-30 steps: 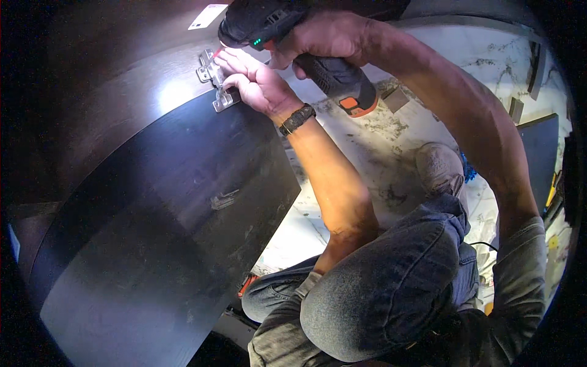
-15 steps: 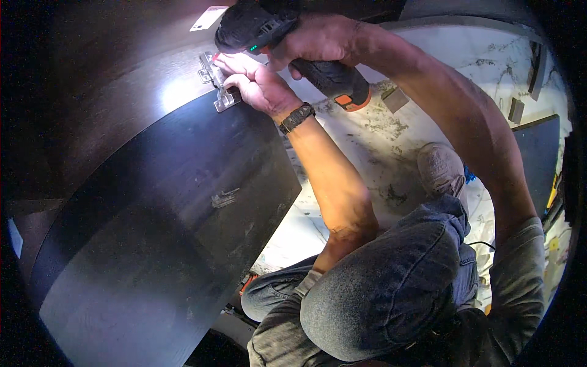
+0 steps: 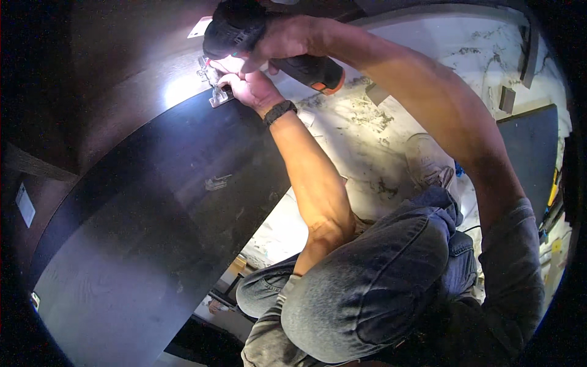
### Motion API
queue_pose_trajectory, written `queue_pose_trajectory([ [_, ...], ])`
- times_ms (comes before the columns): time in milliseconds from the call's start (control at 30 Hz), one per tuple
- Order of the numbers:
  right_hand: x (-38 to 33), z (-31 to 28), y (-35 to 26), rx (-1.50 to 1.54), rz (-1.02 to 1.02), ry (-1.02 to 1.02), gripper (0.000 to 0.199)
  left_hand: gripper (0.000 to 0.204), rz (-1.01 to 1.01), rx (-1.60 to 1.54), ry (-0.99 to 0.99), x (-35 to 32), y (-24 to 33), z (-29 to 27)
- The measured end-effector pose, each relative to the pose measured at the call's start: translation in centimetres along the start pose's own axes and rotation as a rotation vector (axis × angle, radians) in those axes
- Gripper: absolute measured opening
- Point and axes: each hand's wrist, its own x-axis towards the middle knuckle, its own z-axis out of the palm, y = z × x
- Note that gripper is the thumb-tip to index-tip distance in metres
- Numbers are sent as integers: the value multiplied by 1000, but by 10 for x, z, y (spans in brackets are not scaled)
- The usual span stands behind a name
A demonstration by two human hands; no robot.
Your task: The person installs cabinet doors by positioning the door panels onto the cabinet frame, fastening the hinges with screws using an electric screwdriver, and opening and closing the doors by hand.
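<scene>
My right hand (image 3: 282, 44) grips a black cordless drill (image 3: 309, 71) with an orange patch at its base. The drill's head points down-left toward a metal cabinet hinge (image 3: 218, 96), which bridges the dark cabinet side and the edge of a black door panel (image 3: 165, 177). Just below the drill's nose, my left hand (image 3: 254, 90) has its fingers pinched together right beside the hinge. A small red bit shows at its fingertips; what they hold is hidden. A dark watch sits on my left wrist.
Bright light falls on the dark cabinet side (image 3: 131, 64), near a white label (image 3: 199, 27). My bent knees in jeans (image 3: 367, 275) are close below my arms. On the marbled floor (image 3: 361, 159) lie small brown blocks (image 3: 507, 99) and a dark panel (image 3: 532, 137) at the right.
The view has shifted slightly, so hands, drill and hinge appear a little further left. The drill's head still sits at the hinge, and both hands keep their hold.
</scene>
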Motion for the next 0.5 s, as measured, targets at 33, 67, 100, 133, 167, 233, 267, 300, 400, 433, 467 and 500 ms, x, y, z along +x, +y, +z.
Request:
queue_pose_trajectory([
  [33,8,2,-1,6,-9,2,41,48,24,221,32,3,6,-6],
  [67,24,6,-1,77,-2,-31,43,42,50,444,65,5,10,-10],
  [100,32,3,7,149,27,-50,46,42,36,446,50,-7,11,2],
  [133,33,-2,18,221,53,-68,48,39,-78,296,32,-17,16,13],
  [167,32,1,20,240,51,-66,48,35,-181,162,24,-21,25,15],
  [233,28,7,24,230,79,-26,46,28,-389,-107,17,-38,43,18],
  [267,20,6,31,219,112,5,45,25,-511,-254,16,-64,48,22],
  [300,16,8,26,205,124,22,44,22,-608,-399,20,-77,57,27],
  [400,-6,0,18,131,190,95,41,17,-732,-399,6,-132,82,54],
  [433,-15,0,11,126,183,86,41,16,-720,-242,-4,-145,94,55],
  [467,-29,2,10,156,132,95,40,16,-707,-248,7,-151,98,45],
  [500,-50,1,9,185,86,104,38,20,-629,6,4,-157,98,33],
])
